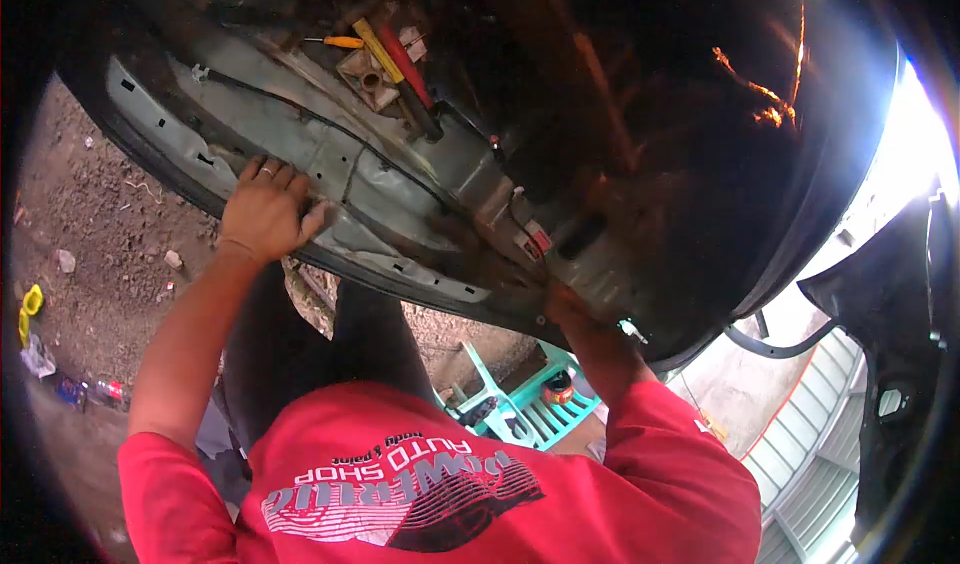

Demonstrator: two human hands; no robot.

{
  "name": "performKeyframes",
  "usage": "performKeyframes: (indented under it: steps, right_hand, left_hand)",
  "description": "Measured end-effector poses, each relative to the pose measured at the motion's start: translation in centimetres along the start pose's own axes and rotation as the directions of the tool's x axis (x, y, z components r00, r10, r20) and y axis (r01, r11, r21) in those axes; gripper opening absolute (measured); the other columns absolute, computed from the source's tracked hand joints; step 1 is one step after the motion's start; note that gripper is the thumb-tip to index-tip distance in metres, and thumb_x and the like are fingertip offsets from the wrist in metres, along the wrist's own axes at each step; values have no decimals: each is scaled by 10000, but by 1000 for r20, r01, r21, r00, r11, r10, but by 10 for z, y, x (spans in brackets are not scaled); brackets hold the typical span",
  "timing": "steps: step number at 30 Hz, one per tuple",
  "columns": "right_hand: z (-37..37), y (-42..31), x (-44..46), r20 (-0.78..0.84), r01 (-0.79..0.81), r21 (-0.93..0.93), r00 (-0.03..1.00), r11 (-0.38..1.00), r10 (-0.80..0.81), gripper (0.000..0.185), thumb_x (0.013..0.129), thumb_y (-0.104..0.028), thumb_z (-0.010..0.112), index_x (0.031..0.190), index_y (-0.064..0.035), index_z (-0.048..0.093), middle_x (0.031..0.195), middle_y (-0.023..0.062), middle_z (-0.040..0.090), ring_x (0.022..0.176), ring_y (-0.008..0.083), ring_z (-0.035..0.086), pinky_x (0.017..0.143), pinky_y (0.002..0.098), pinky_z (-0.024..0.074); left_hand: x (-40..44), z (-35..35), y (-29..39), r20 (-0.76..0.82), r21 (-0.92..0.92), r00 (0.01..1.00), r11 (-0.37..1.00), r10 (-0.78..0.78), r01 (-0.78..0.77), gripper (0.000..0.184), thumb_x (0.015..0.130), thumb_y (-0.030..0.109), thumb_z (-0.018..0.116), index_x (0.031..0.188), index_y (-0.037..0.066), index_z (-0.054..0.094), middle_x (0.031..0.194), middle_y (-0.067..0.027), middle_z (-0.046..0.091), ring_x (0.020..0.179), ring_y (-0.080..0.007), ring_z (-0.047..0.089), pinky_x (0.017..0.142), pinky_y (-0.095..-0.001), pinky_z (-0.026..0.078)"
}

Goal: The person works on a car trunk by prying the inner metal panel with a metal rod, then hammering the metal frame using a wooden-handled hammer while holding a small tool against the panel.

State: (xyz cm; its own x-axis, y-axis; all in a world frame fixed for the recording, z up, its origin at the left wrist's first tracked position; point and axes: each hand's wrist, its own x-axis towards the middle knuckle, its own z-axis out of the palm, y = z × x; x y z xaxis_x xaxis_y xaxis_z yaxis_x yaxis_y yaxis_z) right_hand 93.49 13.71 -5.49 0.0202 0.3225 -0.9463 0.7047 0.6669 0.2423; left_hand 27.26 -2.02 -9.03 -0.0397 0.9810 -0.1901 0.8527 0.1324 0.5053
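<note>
Left hand (262, 212): palm-down on metal panel (335, 169) ahead of torso, fingers slightly apart, no tool. Good brace — spread the load, esp. off the edge slots. Right hand (562, 304): work w/ wrist loose; fingers lost in shadow — grip n/a, can't tell.

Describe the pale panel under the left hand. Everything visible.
The panel is long, curved and grey-green, and looks like painted sheet metal. Small dark slots run along its outer lip, beside a black rim. Its surface is uneven, with raised and recessed areas and brown, dirty-looking patches. It runs obliquely across the view above the wearer's legs. A black cable follows its length. The left hand rests on the outer edge. Its far side fades into shadow, so contact by the right hand can't be told.
</note>
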Motion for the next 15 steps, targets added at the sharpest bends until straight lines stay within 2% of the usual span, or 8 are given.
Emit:
performKeyframes:
  steps: [3, 5, 7, 9, 10, 12, 14, 15]
  right_hand:
    - [-2, -6, 7, 22, -67, 37, 998, 997, 66, 366, 893, -319, 585, 1074, -43, 742, 983, 235, 726, 919, 394, 716, 820, 512, 566]
    - [-2, -9, 13, 19, -124, 46, 992, 991, 123, 379, 906, -330, 576, 1086, -39, 739, 993, 242, 725, 935, 398, 717, 834, 519, 565]
    - [0, -6, 17, 0, -171, 52, 985, 984, 172, 393, 919, -341, 568, 1098, -35, 736, 1002, 249, 725, 951, 401, 717, 848, 526, 564]
    - [-7, 2, 20, -22, -139, 71, 990, 988, 141, 408, 935, -362, 558, 1101, -34, 735, 1031, 258, 724, 990, 409, 715, 878, 534, 559]
    - [-16, 12, 25, -27, -130, 54, 991, 990, 132, 408, 935, -362, 558, 1101, -34, 735, 1031, 258, 724, 990, 409, 715, 878, 534, 559]
    - [-20, 28, 15, 71, 128, -176, 991, 976, -117, 407, 927, -345, 575, 1119, -19, 723, 1069, 261, 719, 1037, 424, 701, 900, 518, 559]
    - [-16, 23, 11, 66, 98, -161, 994, 982, -88, 401, 926, -339, 580, 1134, -25, 718, 1076, 260, 718, 1036, 421, 702, 898, 516, 559]
    - [-5, 19, 15, 14, -12, -75, 1000, 997, 13, 397, 925, -332, 585, 1149, -31, 714, 1082, 258, 718, 1035, 417, 703, 897, 515, 560]
  left_hand:
    - [-3, 4, -1, 24, 8, 999, 1000, -24, 24, 435, 900, 467, 611, 973, 49, 706, 1023, -159, 708, 1094, -332, 644, 1115, -499, 405]
    - [-3, 8, -1, -88, 10, 996, 1000, 1, 0, 433, 895, 467, 614, 966, 49, 702, 1002, -156, 703, 1085, -330, 644, 1121, -500, 401]
    - [-6, 10, 0, -70, 7, 997, 1000, -22, 22, 431, 899, 456, 617, 991, 44, 703, 1037, -166, 700, 1085, -341, 634, 1108, -511, 406]
    - [-7, 8, 1, -53, 4, 997, 999, -50, 50, 430, 902, 446, 620, 1015, 39, 704, 1072, -175, 697, 1085, -352, 624, 1095, -521, 411]
    - [-6, 8, 2, -78, 38, 996, 998, -52, 56, 426, 894, 448, 619, 998, 43, 703, 1036, -161, 701, 1087, -340, 634, 1108, -506, 408]
    - [-7, 10, 7, -85, 62, 995, 996, -54, 59, 422, 886, 450, 619, 982, 47, 702, 1000, -147, 706, 1090, -327, 643, 1122, -490, 404]
    - [-4, 9, 6, -58, 77, 997, 995, -57, 61, 412, 886, 441, 617, 992, 52, 698, 998, -143, 705, 1090, -327, 638, 1109, -485, 411]
    - [-3, 10, 3, -63, 80, 996, 995, -60, 65, 412, 886, 441, 617, 992, 52, 698, 998, -143, 705, 1090, -327, 638, 1109, -485, 411]
